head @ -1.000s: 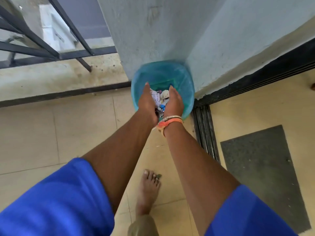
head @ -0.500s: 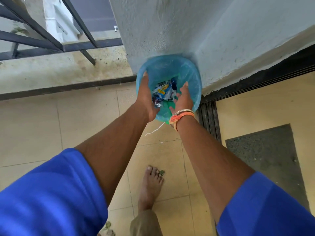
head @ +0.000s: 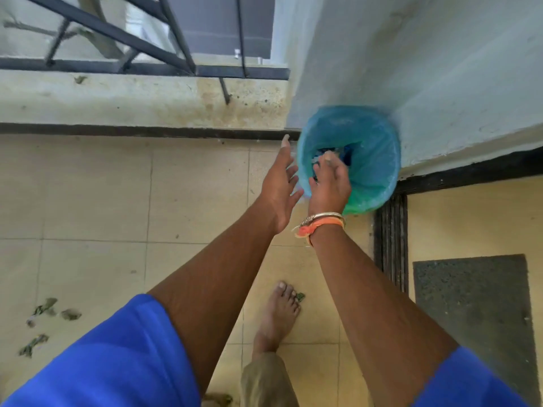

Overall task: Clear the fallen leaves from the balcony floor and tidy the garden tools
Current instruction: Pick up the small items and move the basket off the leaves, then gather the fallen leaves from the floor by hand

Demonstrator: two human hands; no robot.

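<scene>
A round bin lined with a blue plastic bag [head: 379, 160] stands in the corner against the pale wall, with wrappers and scraps inside. My right hand [head: 329, 183] reaches over the bin's near rim, fingers bent down into it; what they touch is hidden. My left hand [head: 280, 183] hovers just left of the bin with its fingers spread and nothing in it. Fallen leaves [head: 44, 318] lie on the tiles at lower left, and one small leaf [head: 300, 296] sits by my bare foot [head: 279, 312].
A dark metal railing [head: 141, 45] on a stained concrete kerb [head: 141, 98] runs along the balcony's far edge. A sliding-door track [head: 390, 245] and a grey doormat [head: 476, 318] lie to the right. Beige floor tiles stretch to the left.
Both hands held scraps together over the bin, then parted. My left hand has drawn out to the left of the bin; my right stays over the rim. The view shifted left.
</scene>
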